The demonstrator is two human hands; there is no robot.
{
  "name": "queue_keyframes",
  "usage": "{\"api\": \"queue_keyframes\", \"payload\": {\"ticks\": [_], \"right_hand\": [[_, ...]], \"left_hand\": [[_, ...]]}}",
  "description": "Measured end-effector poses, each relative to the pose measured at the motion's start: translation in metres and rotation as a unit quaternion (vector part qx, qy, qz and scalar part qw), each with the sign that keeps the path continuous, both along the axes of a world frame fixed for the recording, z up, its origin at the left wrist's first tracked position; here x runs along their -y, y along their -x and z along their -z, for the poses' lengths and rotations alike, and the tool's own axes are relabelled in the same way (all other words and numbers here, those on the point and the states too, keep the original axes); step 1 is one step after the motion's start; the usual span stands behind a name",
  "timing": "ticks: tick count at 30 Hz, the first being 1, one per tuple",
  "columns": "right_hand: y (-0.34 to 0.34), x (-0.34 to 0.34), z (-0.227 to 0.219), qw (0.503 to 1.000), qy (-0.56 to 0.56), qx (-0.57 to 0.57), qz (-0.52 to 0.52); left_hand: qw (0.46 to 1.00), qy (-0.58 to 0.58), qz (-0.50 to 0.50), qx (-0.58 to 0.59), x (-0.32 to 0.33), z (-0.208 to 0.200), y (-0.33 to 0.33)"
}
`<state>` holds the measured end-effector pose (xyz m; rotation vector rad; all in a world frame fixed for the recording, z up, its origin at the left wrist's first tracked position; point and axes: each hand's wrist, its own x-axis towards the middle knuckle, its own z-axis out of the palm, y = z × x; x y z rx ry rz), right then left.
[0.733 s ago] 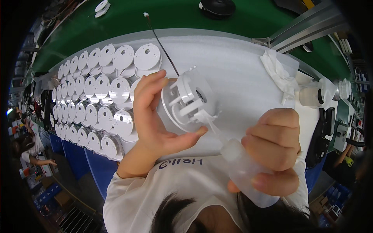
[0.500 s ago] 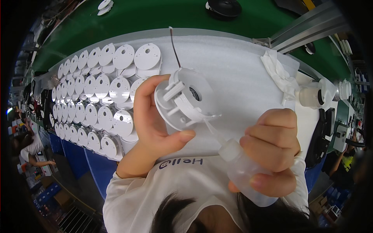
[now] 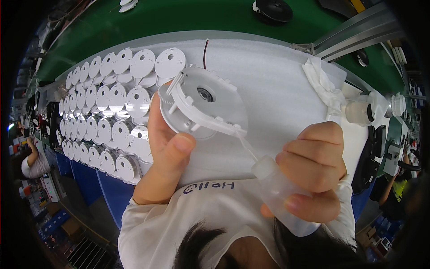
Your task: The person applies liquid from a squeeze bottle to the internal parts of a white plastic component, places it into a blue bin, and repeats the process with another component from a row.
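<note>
My left hand [image 3: 168, 145] holds a round white plastic housing [image 3: 204, 105] with a dark hole in its middle, tilted up toward me. A thin dark wire [image 3: 206, 45] sticks up behind it. My right hand [image 3: 313, 168] grips a small translucent squeeze bottle [image 3: 280, 193]. The bottle's thin nozzle [image 3: 247, 147] touches the housing's lower right rim.
Rows of several white round discs [image 3: 112, 116] lie at the left on a white foam sheet [image 3: 277, 85]. A crumpled white cloth [image 3: 321, 85] and small white bottles [image 3: 358, 112] sit at the right. A green belt [image 3: 192, 18] with a black round part [image 3: 273, 10] runs behind.
My left hand has turned the housing and lifted it, so its flat face with the centre hole now shows. The bottle's nozzle stayed at the rim.
</note>
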<state>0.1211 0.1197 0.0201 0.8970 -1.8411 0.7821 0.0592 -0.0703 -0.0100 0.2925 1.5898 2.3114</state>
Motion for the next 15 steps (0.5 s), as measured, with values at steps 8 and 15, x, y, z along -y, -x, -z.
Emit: {"api": "queue_keyframes", "payload": {"ticks": [8,15], "right_hand": [[0.009,-0.005,0.003,0.961,0.166,0.184,-0.12],[0.067,-0.035,0.078,0.597,0.489,0.597,-0.22]], "left_hand": [[0.998,0.03,-0.027,-0.044,-0.002,-0.004,0.003],[0.907,0.096,-0.258,-0.319,0.021,-0.029,0.007]]}}
